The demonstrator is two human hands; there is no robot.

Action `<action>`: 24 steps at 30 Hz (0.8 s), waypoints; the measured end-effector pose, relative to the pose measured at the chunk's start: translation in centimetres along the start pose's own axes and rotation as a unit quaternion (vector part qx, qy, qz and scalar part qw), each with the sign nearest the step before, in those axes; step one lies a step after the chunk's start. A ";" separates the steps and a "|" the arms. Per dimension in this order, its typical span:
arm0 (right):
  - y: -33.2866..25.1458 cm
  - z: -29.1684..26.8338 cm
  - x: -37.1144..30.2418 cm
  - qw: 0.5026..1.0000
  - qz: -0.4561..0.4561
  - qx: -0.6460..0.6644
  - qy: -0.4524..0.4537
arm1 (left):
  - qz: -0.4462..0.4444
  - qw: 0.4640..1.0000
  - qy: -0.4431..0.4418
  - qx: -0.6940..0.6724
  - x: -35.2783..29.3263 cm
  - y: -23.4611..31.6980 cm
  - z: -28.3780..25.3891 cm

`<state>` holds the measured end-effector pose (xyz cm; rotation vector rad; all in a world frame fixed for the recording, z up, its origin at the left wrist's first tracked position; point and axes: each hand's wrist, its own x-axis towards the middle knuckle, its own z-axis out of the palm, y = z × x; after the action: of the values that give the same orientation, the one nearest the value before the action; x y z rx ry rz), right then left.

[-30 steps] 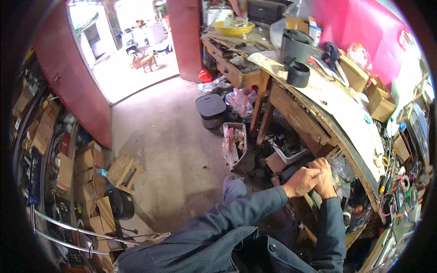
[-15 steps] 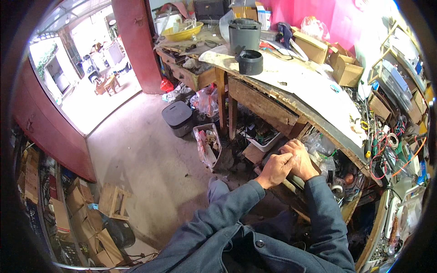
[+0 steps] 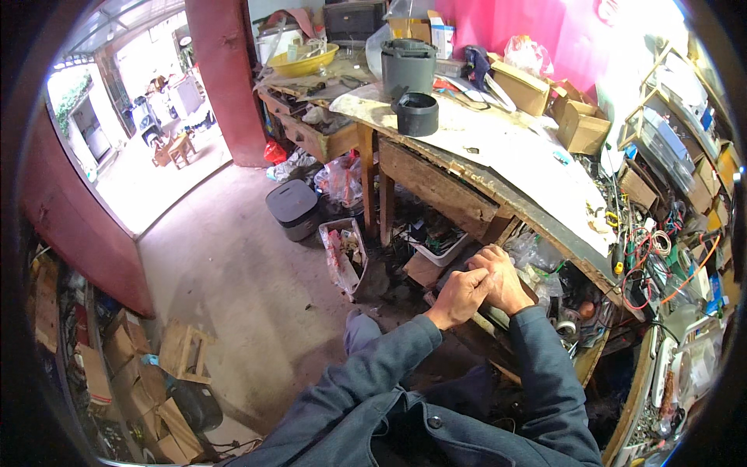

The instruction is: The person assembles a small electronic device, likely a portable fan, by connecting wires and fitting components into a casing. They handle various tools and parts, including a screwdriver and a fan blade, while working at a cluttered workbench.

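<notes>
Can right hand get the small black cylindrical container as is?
Probably not without stepping closer: right hand is against left hand, and the black cylindrical container sits farther along the workbench.

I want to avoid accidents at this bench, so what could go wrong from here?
The black cylindrical container stands close to the bench's front edge; a knock might tip it off. The left hand and right hand, together, are near clutter under the bench, so knuckles could scrape. The white box on the floor near the grey trouser leg could trip someone.
</notes>
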<state>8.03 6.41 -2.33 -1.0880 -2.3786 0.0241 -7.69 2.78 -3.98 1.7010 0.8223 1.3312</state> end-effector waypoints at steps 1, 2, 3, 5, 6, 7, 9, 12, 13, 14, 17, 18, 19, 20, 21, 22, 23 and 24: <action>0.0 -0.1 -0.1 1.000 0.004 0.000 -0.003 | 0.000 1.000 -0.001 0.001 0.0 0.0 -0.1; 0.1 -0.1 -0.1 1.000 0.009 0.000 -0.005 | -0.005 1.000 -0.004 0.001 0.0 0.0 0.0; 0.0 -0.2 -0.1 1.000 0.014 0.000 -0.007 | -0.009 1.000 -0.009 0.002 0.0 0.2 -0.1; 0.5 0.4 -0.3 1.000 0.014 -0.008 0.000 | -0.021 1.000 -0.015 -0.007 0.1 0.2 -0.2; 0.5 0.5 -0.2 1.000 0.014 -0.012 0.005 | -0.029 0.999 -0.018 -0.014 0.2 0.1 -0.3; 0.6 0.6 0.1 1.000 0.025 -0.008 -0.004 | -0.036 0.999 -0.021 -0.022 0.3 -0.1 -0.3; 0.8 1.1 1.0 0.999 0.047 0.002 -0.021 | -0.074 0.991 -0.022 -0.107 0.9 0.0 -0.9; 2.7 4.3 1.5 0.993 0.062 -0.090 -0.048 | 0.015 0.992 0.014 -0.124 3.6 -0.1 -1.8; 2.3 5.3 1.7 0.980 0.096 -0.152 -0.090 | -0.023 0.997 -0.029 -0.064 5.2 1.1 -3.6; -0.2 4.2 3.1 0.984 0.109 -0.107 -0.095 | -0.015 0.999 -0.004 -0.033 6.7 1.7 -5.4; -3.4 2.5 4.0 0.992 0.107 -0.026 -0.067 | 0.015 0.993 0.114 0.028 13.2 1.7 -8.9; -3.3 2.9 3.8 0.993 0.099 -0.036 -0.059 | 0.038 0.984 0.164 0.061 15.6 1.3 -10.0; -3.3 3.2 3.7 0.994 0.090 -0.045 -0.051 | 0.093 0.970 0.205 0.092 18.5 0.0 -11.5; -3.5 3.2 3.7 0.995 0.084 -0.036 -0.031 | 0.111 0.956 0.232 0.142 21.2 -1.2 -13.3; -3.2 3.1 3.4 0.996 0.082 -0.044 -0.014 | 0.095 0.947 0.232 0.202 23.5 0.1 -13.7; -3.3 2.9 3.4 0.996 0.079 -0.037 -0.024 | 0.111 0.935 0.254 0.221 26.2 -1.2 -15.2; -3.6 2.9 3.6 0.996 0.073 -0.023 -0.034 | 0.136 0.905 0.280 0.290 28.7 -2.0 -17.1; -3.7 2.8 3.6 0.997 0.069 -0.024 -0.030 | 0.158 0.884 0.290 0.330 31.3 -3.0 -18.8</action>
<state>2.22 6.97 -2.32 -1.2888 -2.3644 0.0490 -18.75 34.98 9.60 2.0273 1.5269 1.9944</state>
